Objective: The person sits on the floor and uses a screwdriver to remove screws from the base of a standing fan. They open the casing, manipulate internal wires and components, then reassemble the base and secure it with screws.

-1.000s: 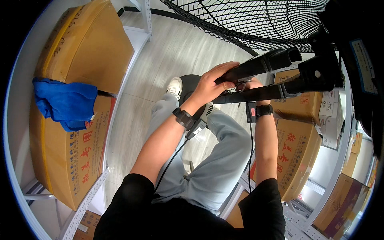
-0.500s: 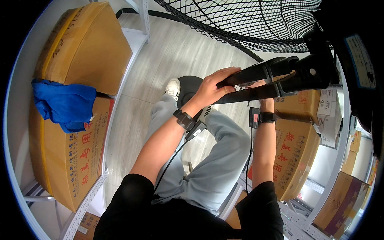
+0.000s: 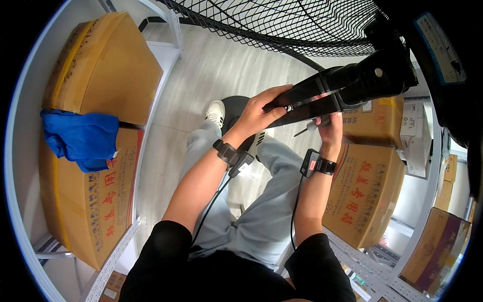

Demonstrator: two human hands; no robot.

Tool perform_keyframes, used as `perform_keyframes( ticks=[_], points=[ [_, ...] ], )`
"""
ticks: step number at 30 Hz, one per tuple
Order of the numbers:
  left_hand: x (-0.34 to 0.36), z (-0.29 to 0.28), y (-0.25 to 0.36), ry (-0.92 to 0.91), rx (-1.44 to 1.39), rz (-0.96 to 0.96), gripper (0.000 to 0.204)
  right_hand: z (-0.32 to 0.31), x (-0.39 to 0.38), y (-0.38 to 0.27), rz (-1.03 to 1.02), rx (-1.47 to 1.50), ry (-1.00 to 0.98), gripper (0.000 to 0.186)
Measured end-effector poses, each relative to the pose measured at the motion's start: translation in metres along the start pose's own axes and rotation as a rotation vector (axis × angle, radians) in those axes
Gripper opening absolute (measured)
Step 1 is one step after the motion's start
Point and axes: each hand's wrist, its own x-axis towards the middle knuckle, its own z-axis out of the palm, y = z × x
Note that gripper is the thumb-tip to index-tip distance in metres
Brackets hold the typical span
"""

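A large black pedestal fan fills the top right, its wire cage (image 3: pixel 282 25) leaning over the floor. From its motor end a black two-pronged stem (image 3: pixel 314 108) slopes down to the left. My left hand (image 3: pixel 259 113) is closed around the stem's lower end, thumb on the near side. Just under the stem, my right hand (image 3: pixel 329 132) grips a screwdriver (image 3: pixel 302 133) with a thin dark shaft pointing left; part of its greyish handle is hidden by the fingers. The round black base (image 3: pixel 234 108) lies on the floor by my shoes.
White metal shelving flanks both sides. Cardboard boxes (image 3: pixel 113 65) and a blue cloth (image 3: pixel 80 138) sit on the left shelf. More boxes (image 3: pixel 365 194) and a white carton (image 3: pixel 415 133) stand on the right. Cables (image 3: pixel 211 206) run from the wristbands along both forearms.
My right hand has moved lower, out from behind the stem, and the screwdriver now shows. The left hand keeps its hold. The whole view has shifted slightly.
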Motion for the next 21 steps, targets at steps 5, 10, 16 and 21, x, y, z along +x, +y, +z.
perform_keyframes(
  ticks=[5,10,16,21],
  points=[
    [0.0,0.0,0.0,-0.017,-0.005,0.001,0.05,0.009,-0.002,0.006,0.002,-0.021,-0.004,0.036],
    [0.001,0.001,0.003,-0.032,-0.019,-0.029,0.05,0.001,-0.003,0.014,0.007,0.028,0.014,0.042],
    [-0.001,0.0,0.001,-0.025,-0.039,-0.009,0.05,0.005,-0.002,0.014,0.015,0.032,0.015,0.037],
    [0.0,0.002,0.001,-0.03,-0.081,-0.051,0.051,0.013,-0.002,0.011,-0.011,0.004,0.024,0.04]
  ],
)
